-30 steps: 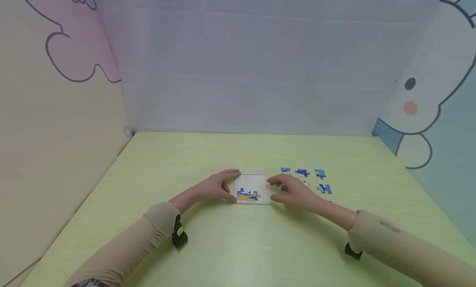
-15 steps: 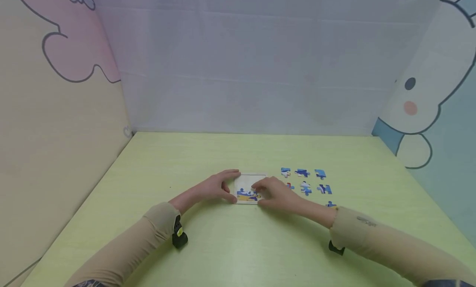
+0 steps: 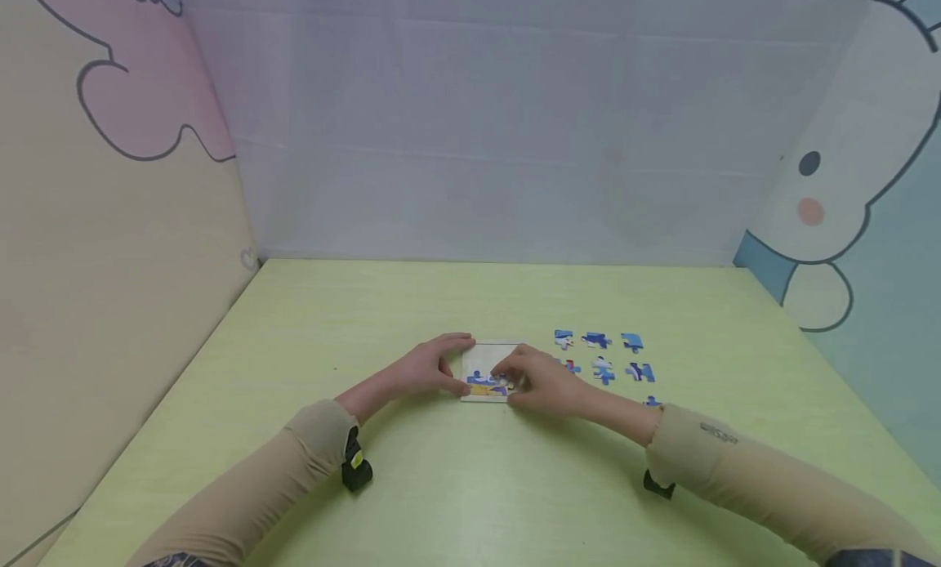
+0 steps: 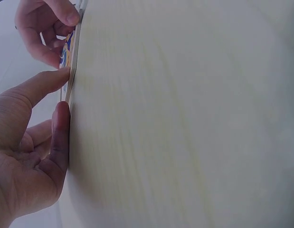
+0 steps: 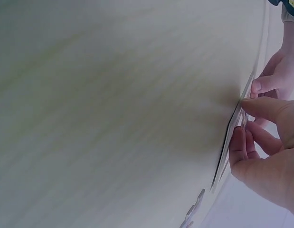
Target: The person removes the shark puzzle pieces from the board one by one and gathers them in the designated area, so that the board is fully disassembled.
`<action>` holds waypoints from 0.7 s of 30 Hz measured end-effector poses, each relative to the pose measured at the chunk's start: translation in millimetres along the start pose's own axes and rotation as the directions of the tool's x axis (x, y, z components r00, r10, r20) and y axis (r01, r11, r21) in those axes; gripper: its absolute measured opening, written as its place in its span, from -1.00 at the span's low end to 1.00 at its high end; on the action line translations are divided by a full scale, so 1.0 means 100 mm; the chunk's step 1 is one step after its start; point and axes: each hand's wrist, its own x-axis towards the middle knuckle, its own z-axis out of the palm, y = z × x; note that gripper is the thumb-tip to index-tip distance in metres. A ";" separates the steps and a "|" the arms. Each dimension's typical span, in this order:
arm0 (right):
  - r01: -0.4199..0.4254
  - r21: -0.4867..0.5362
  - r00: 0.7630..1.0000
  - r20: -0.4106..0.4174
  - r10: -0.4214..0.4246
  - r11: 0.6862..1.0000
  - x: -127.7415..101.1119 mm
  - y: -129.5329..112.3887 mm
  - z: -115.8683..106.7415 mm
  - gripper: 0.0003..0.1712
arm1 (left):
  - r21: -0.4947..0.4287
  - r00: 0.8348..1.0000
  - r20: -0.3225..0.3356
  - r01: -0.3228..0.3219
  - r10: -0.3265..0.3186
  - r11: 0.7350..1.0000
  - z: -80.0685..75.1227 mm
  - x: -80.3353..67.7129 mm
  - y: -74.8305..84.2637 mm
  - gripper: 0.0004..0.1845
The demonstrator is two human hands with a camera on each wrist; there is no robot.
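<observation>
A shallow white square puzzle tray [image 3: 485,356] lies flat on the table, with joined blue, white and yellow pieces [image 3: 479,386] along its near side. My left hand [image 3: 421,371] spans the tray's left side, thumb at the near corner and extended fingertips at the far corner. Over the tray's near right part, my right hand [image 3: 547,385] pinches a small jigsaw piece [image 5: 245,119] between thumb and fingers. That piece is partly hidden by the fingers; whether it is lifted clear of the tray is hard to tell.
Several loose jigsaw pieces lie in rows right of the tray, among them a dark blue piece [image 3: 596,340] and a blue-white piece [image 3: 604,371]. One piece [image 3: 651,401] sits nearer, beside the right sleeve. Printed walls border the pale green table [image 3: 412,485].
My right hand has moved left from the tray's right edge to over its near right pieces, and its fingers have closed on one piece. The left hand has stayed at the tray's left side.
</observation>
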 end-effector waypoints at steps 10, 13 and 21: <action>-0.028 0.046 0.998 0.060 0.025 0.999 0.08 -0.02 -0.06 -0.60 | -0.004 1.000 -0.004 0.011 -0.011 1.000 0.01 -0.01 0.03 -0.10; -0.026 0.050 0.998 0.063 0.023 0.998 0.09 -0.04 -0.07 -0.62 | -0.008 1.000 -0.004 0.010 -0.010 1.000 0.01 -0.01 0.03 -0.10; 0.003 0.022 1.000 0.020 -0.003 1.000 0.10 -0.04 -0.07 -0.60 | -0.004 1.000 -0.002 0.008 -0.008 1.000 0.00 -0.02 0.02 -0.10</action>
